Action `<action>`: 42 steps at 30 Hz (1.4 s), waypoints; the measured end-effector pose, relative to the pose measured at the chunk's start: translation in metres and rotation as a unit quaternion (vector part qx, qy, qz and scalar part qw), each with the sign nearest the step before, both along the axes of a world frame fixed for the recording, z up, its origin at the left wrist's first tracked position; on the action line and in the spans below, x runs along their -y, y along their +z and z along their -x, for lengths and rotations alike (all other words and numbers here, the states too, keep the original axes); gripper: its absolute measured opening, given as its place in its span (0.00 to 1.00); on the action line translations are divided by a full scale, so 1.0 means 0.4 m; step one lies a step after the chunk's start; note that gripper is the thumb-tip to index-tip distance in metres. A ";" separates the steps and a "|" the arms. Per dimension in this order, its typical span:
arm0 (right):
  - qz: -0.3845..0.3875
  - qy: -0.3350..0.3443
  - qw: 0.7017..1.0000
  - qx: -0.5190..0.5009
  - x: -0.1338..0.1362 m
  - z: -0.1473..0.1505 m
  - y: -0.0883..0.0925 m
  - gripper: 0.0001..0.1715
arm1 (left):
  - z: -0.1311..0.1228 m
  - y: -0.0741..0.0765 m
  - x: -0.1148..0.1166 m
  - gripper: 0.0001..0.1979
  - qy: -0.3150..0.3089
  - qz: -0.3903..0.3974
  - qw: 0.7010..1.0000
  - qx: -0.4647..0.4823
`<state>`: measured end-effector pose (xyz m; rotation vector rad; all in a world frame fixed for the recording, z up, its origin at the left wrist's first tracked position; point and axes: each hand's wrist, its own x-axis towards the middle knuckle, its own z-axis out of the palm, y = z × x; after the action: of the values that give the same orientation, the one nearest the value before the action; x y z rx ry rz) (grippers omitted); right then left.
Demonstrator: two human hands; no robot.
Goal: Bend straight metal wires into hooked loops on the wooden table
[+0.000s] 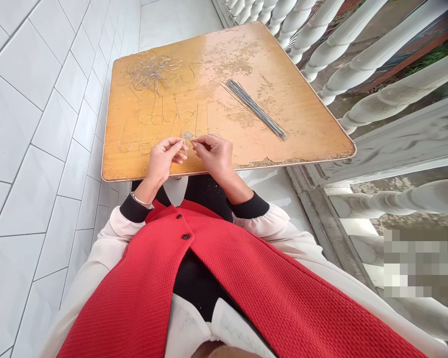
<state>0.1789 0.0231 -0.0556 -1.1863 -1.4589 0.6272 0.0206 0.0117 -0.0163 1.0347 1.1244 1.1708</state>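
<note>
My left hand (167,154) and my right hand (216,153) meet close together over the table's near edge. Thumb and forefinger are pinched on each, on what looks like a thin metal wire; its shape between the fingertips is too fine to make out. Just beyond the fingertips lies a small heap of short wire bits (187,134). Several wires bent with a loop at one end (145,119) are spread out in rows to the left. Farther right, a bundle of straight grey wires (256,109) lies slantwise.
A loose tangle of wire (155,71) lies at the back left of the worn wooden table (302,134). A white tiled wall (41,164) rises on the left. White balusters (343,59) line the right side, close to the table's corner.
</note>
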 end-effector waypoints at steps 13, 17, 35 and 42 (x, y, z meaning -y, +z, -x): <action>-0.057 -0.058 0.990 0.119 0.002 0.009 -0.005 0.10 | -0.009 0.005 0.002 0.09 -0.031 0.008 0.999 0.023; -0.056 -0.083 0.987 0.123 -0.006 0.014 -0.013 0.09 | -0.009 -0.004 0.009 0.07 -0.051 -0.005 0.998 0.026; 0.319 0.181 0.858 -0.360 0.015 0.018 0.053 0.09 | 0.038 0.004 -0.027 0.09 -0.073 0.033 0.996 0.048; 0.351 0.209 0.835 -0.369 0.007 0.013 0.071 0.04 | 0.050 0.009 -0.026 0.09 -0.101 0.017 0.994 0.032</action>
<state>0.1738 0.0202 -0.0270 -0.9478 -0.7986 1.8192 0.0005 0.0221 -0.0127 1.0515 0.9620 1.0143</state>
